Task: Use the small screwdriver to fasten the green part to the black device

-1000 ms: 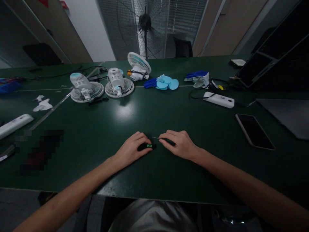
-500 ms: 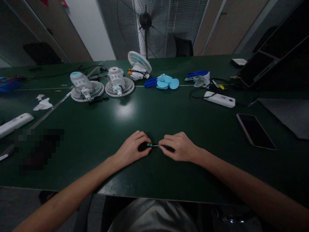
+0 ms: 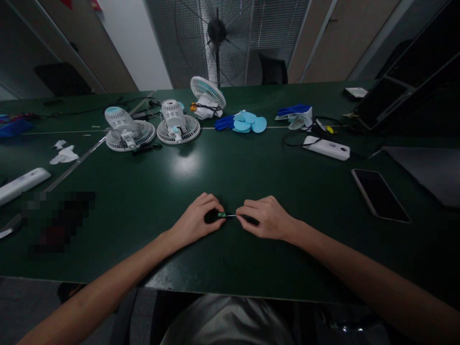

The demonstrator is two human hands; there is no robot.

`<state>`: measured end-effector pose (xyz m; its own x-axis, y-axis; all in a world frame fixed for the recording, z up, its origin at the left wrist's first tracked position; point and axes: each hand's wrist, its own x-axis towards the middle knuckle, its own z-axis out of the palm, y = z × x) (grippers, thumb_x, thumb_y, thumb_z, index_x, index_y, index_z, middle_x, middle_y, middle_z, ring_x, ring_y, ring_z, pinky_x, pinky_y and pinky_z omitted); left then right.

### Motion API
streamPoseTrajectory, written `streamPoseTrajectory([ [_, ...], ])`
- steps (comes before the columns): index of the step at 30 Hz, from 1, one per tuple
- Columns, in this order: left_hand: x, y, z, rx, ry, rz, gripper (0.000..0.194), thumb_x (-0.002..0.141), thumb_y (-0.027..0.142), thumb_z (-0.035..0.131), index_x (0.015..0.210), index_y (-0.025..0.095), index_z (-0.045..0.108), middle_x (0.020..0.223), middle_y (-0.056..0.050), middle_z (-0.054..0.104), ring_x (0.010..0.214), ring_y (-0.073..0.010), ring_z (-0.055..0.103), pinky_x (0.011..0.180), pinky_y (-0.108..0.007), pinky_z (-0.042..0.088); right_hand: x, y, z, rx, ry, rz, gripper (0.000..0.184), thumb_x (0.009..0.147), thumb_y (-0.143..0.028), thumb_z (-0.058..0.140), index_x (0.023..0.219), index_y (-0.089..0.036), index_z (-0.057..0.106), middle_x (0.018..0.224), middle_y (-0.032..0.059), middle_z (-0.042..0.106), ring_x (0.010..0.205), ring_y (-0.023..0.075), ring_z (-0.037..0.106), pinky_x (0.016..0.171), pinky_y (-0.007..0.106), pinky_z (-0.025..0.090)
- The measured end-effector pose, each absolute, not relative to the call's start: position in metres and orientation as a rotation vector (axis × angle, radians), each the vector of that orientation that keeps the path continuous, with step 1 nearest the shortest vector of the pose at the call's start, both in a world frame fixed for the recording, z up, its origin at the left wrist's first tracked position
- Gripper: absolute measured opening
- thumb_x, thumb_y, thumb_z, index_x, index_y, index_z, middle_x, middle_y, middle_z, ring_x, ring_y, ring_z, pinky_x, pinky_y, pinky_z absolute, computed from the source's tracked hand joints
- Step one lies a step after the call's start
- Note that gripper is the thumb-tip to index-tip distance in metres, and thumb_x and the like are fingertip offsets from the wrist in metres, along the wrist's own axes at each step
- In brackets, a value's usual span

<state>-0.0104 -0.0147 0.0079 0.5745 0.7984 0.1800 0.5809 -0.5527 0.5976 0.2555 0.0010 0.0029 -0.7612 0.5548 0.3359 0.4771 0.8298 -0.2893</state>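
Dark green, smooth-topped table (image 3: 305, 261) runs wide to either side, its near edge just before the person's lap; tabletop stretches from the hands forward to three white plastic fans with round grilles (image 3: 172, 114), and rightward to a flat, black-screened phone (image 3: 381, 195); the right hand (image 3: 264, 218) is curled closed on a slim, dark-handled tool with a thin metal shaft (image 3: 231, 215) — pointing left; the left hand (image 3: 197, 215), thumb and fingers arched, pinches a tiny green circuit board (image 3: 222, 215) — at the shaft's tip, between the hands.
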Motion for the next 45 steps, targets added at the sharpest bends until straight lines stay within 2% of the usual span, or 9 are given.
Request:
streamPoseTrajectory([
  [7,-0.01,-0.014,0.01,2.318,1.078,0.603,0.014,0.094,0.032,0.068,0.103,0.021,0.068,0.106,-0.006,0.066,0.099,-0.0227,0.056,0.09,-0.038,0.046,0.252,0.003,0.001,-0.775,-2.487,0.302,0.025,0.105,-0.032,0.052,0.115,-0.019,0.071,0.092,0.0034,0.07,0.071,0.0127,0.061,0.06,0.026,0.039],
  [11,-0.01,-0.015,0.01,2.323,1.086,0.602,0.013,0.094,0.031,0.068,0.102,0.021,0.068,0.106,-0.006,0.065,0.1,-0.0223,0.056,0.09,-0.038,0.047,0.256,0.005,0.001,-0.786,-2.385,0.355,0.022,0.103,-0.03,0.055,0.111,-0.018,0.071,0.094,0.0034,0.071,0.074,0.0123,0.064,0.064,0.025,0.043],
  [18,-0.02,-0.015,0.017,2.32,1.127,0.695,0.014,0.096,0.031,0.065,0.104,0.021,0.067,0.103,-0.005,0.067,0.099,-0.0204,0.06,0.09,-0.036,0.049,0.258,0.006,0.001,-0.77,-2.389,0.328,0.022,0.103,-0.03,0.055,0.109,-0.017,0.071,0.089,0.0027,0.07,0.067,0.0111,0.06,0.057,0.025,0.04],
  [21,-0.041,-0.009,0.026,2.302,1.266,0.797,0.015,0.097,0.033,0.063,0.104,0.02,0.066,0.105,-0.005,0.068,0.1,-0.0208,0.061,0.09,-0.036,0.05,0.259,0.006,0.002,-0.765,-2.382,0.37,0.022,0.103,-0.029,0.056,0.11,-0.017,0.071,0.09,0.0022,0.07,0.067,0.0105,0.059,0.058,0.024,0.041],
  [24,-0.071,-0.003,0.029,2.321,1.403,0.724,0.019,0.097,0.038,0.063,0.105,0.021,0.067,0.109,-0.006,0.068,0.103,-0.0226,0.062,0.091,-0.038,0.05,0.261,0.006,0.003,-0.774,-2.378,0.416,0.022,0.103,-0.029,0.055,0.111,-0.016,0.071,0.09,0.0018,0.069,0.067,0.01,0.058,0.058,0.024,0.041],
  [28,-0.104,-0.001,0.02,2.37,1.518,0.564,0.026,0.098,0.043,0.06,0.111,0.023,0.068,0.115,-0.007,0.067,0.108,-0.0249,0.061,0.094,-0.04,0.051,0.262,0.006,0.002,-0.795,-2.387,0.425,0.023,0.103,-0.03,0.055,0.111,-0.017,0.072,0.09,0.0017,0.069,0.066,0.0102,0.057,0.058,0.025,0.04],
  [34,-0.107,-0.003,0.007,2.389,1.632,0.611,0.032,0.099,0.041,0.058,0.125,0.022,0.062,0.122,-0.009,0.064,0.114,-0.0259,0.059,0.099,-0.041,0.05,0.261,0.007,0.002,-0.791,-2.391,0.431,0.024,0.104,-0.03,0.054,0.112,-0.017,0.072,0.091,0.0023,0.07,0.067,0.0103,0.057,0.057,0.025,0.04],
  [40,-0.085,-0.016,0.012,2.636,1.444,0.595,0.033,0.099,0.032,0.058,0.131,0.023,0.06,0.133,-0.011,0.062,0.124,-0.0278,0.055,0.105,-0.046,0.045,0.261,0.006,0.002,-0.789,-2.414,0.418,0.024,0.104,-0.031,0.053,0.112,-0.017,0.071,0.091,0.0022,0.07,0.067,0.0106,0.058,0.058,0.025,0.04],
  [45,-0.065,-0.033,0.016,2.863,0.878,0.304,0.047,0.1,0.025,0.055,0.147,0.024,0.052,0.147,-0.009,0.058,0.14,-0.0268,0.048,0.114,-0.046,0.038,0.26,0.006,0.001,-0.81,-2.429,0.382,0.023,0.104,-0.031,0.054,0.11,-0.018,0.071,0.09,0.0019,0.07,0.069,0.0113,0.059,0.06,0.026,0.039],
])
